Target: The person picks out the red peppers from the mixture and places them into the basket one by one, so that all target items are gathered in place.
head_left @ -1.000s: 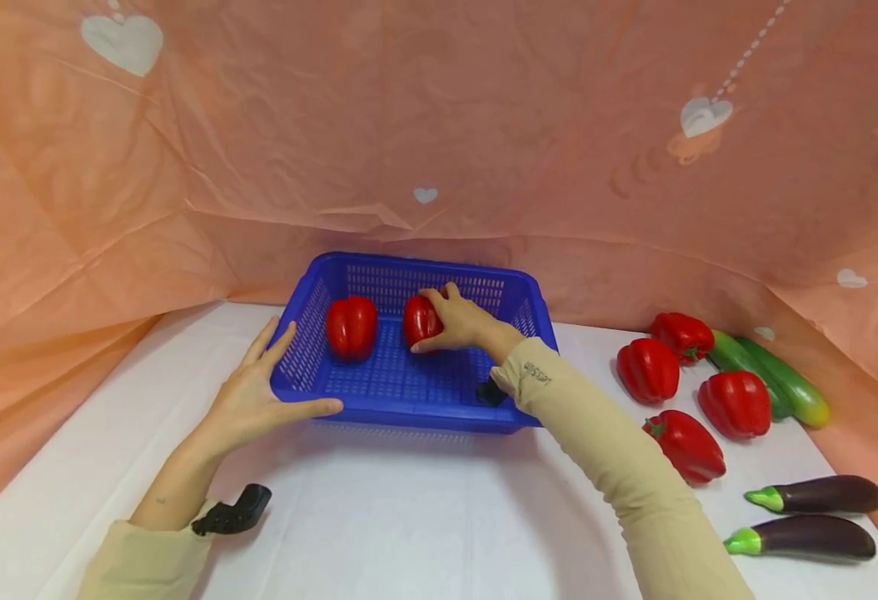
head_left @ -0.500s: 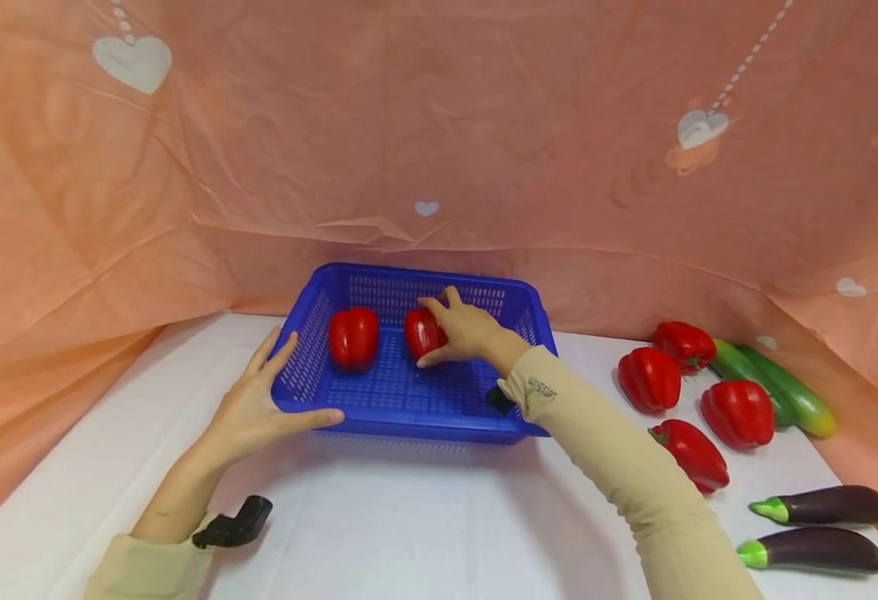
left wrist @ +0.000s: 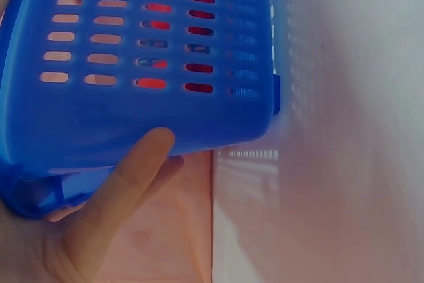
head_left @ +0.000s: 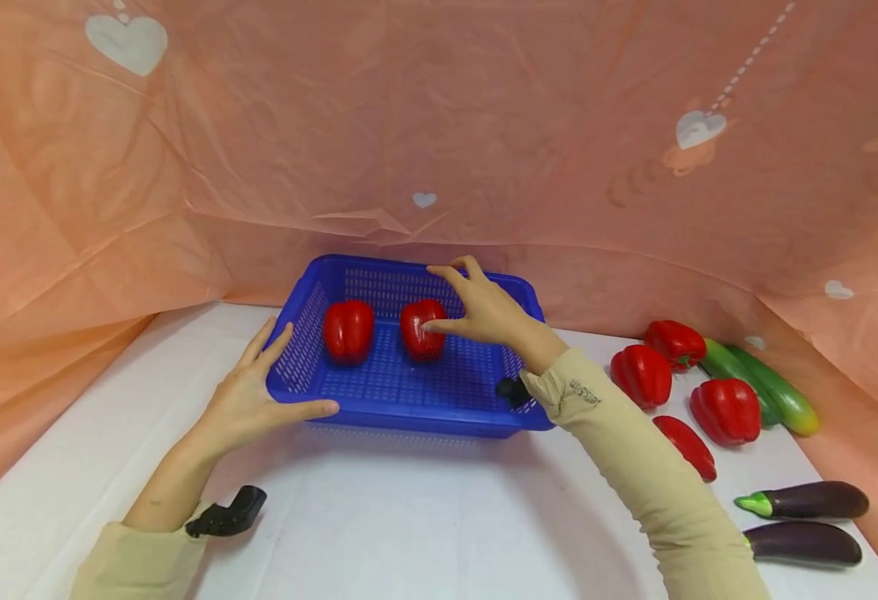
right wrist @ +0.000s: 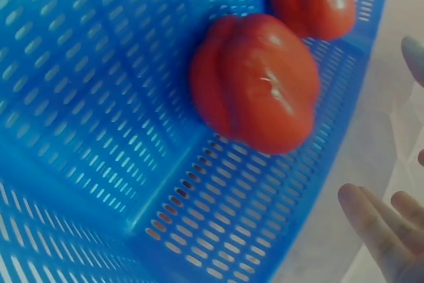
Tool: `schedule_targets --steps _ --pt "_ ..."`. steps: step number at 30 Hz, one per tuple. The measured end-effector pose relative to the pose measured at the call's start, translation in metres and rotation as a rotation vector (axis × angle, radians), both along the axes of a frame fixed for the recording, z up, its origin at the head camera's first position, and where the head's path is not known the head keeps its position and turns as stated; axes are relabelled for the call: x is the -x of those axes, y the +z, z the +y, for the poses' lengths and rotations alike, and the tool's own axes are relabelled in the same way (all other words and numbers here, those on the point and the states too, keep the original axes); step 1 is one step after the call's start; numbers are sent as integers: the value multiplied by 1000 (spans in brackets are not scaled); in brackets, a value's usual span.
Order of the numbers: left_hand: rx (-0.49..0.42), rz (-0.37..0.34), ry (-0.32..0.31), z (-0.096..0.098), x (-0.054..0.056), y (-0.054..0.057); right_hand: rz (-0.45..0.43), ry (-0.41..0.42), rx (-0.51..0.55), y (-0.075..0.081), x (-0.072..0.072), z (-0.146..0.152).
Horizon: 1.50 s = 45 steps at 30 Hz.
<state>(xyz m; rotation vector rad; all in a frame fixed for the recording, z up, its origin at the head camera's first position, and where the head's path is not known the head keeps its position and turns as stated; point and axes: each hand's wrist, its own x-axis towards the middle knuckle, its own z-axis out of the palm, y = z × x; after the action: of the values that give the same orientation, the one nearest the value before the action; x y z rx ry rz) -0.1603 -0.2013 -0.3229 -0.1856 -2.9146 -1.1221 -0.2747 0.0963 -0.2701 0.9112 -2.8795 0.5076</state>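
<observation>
Peppers (head_left: 421, 343), two of them, sit apart in the blue basket (head_left: 409, 414). The right hand (head_left: 487, 310) hovers above the right one, fingers and thumb apart, holding nothing. The left hand (head_left: 240, 408), fingers and thumb spread, touches the basket's left front corner. To the right on the table (head_left: 401, 517) lie four more red peppers (head_left: 725, 412), two cucumbers (head_left: 784, 392) and two eggplants (head_left: 817, 500).
</observation>
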Motion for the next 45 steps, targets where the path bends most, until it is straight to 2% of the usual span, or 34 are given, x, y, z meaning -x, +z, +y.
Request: schedule_targets --steps 6,13,21,31,45 --pt "-11 -5 3 0 -1 0 42 11 45 6 -5 7" --pt "5 -13 4 1 0 2 39 13 76 12 -10 20" --pt "-1 -35 6 0 1 3 93 29 116 15 -11 38" --pt "-5 -24 4 -1 0 1 79 -2 173 24 -18 59" --pt "-2 -26 1 -1 0 1 46 -60 179 28 -25 84"
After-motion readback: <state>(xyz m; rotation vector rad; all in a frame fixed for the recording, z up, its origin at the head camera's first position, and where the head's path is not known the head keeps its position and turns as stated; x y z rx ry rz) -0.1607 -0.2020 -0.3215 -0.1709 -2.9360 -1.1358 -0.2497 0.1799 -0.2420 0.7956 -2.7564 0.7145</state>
